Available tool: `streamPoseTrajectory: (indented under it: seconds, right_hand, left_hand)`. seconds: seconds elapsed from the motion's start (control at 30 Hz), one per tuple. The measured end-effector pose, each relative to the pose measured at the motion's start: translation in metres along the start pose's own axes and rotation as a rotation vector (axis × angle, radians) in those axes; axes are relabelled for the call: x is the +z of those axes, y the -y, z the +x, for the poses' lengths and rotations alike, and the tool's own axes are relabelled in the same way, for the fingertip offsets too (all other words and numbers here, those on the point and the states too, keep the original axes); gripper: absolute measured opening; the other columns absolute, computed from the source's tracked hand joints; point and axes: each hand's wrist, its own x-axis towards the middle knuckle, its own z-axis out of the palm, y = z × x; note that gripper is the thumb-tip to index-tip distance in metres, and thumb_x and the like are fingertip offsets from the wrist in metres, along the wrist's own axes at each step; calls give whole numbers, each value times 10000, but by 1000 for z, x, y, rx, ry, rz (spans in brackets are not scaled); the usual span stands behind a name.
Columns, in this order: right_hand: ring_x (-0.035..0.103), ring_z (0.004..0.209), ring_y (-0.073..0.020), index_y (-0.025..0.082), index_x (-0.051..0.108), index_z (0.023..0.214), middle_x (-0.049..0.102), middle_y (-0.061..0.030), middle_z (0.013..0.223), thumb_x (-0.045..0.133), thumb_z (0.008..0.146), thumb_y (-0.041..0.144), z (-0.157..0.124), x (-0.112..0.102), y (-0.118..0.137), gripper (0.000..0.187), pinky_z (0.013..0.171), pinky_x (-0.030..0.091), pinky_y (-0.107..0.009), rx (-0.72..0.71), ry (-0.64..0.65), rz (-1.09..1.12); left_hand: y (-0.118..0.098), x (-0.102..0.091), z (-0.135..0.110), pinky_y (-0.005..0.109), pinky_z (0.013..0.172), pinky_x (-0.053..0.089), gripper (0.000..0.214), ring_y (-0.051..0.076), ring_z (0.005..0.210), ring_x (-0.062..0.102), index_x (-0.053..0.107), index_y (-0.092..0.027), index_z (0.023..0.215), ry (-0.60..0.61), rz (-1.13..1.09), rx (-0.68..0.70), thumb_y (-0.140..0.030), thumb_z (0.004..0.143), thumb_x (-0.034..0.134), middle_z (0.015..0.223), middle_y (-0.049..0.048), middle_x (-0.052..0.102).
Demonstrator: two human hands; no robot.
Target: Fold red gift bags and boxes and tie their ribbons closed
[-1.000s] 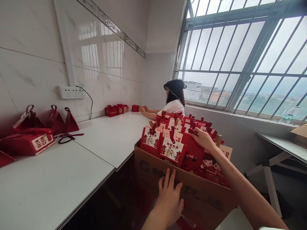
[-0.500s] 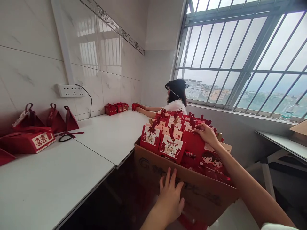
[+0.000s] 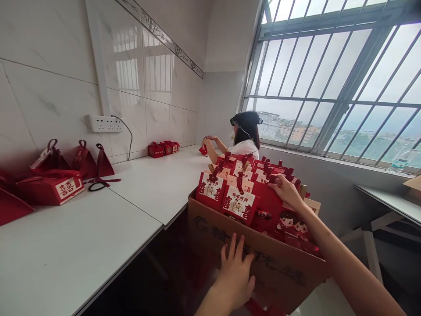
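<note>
A brown cardboard carton (image 3: 210,230) stands in front of me, packed with several red gift boxes. Against its front wall rests my left hand (image 3: 235,274), fingers spread and holding nothing. My right hand (image 3: 285,192) reaches over the carton's right side, its fingers pinched at the top of a red gift box (image 3: 268,197) among the others. Nearest the front edge are two boxes with white printed panels, one a white-panelled gift box (image 3: 240,205) with a dark red strap handle. The carton's lower inside is hidden by the packed boxes.
On the white table (image 3: 98,232) at left are red gift boxes (image 3: 54,188) and a black band (image 3: 98,186). Small red boxes (image 3: 163,149) line the wall. A co-worker (image 3: 246,136) sits beyond the carton, by the barred window. A shelf (image 3: 391,204) is at right.
The view has swung slightly left. The co-worker's arm has bent and drawn back with a small red box. My hands keep nearly the same places on the carton and the gift box.
</note>
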Motion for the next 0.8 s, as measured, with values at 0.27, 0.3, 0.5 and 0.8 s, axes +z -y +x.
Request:
streamPoseTrajectory:
  seconds: [0.27,0.3,0.5,0.8]
  right_hand:
    - [671,743,-231,198,456,1169,668,-106,916,468,792,429,-11,7,-6,442,686,522,-364,-160,-26,28]
    - [669,748,-233,203,479,1135,671,-102,906,467,795,411,-13,6,-6,399,691,521,-367,-178,-22,17]
    - [662,795,-237,216,597,940,698,-89,898,446,796,322,-17,4,-2,234,739,513,-375,-237,-9,-62]
    - [646,691,-253,249,630,725,679,-144,789,490,800,521,-19,0,-1,314,646,498,-403,-332,-7,-8]
  left_hand:
    - [3,3,-1,642,1087,156,499,337,1432,12,495,-208,1295,0,-16,1,-343,816,515,1552,142,144]
    - [3,4,-1,644,1086,156,497,341,1431,14,499,-206,1291,-1,-15,2,-346,814,521,1551,145,147]
    - [5,10,-1,657,1077,167,495,359,1427,37,513,-198,1274,-26,-21,24,-363,808,550,1540,162,182]
    - [1,12,-4,684,1042,230,472,396,1411,113,581,-126,1194,-99,-21,78,-355,784,636,1500,225,254]
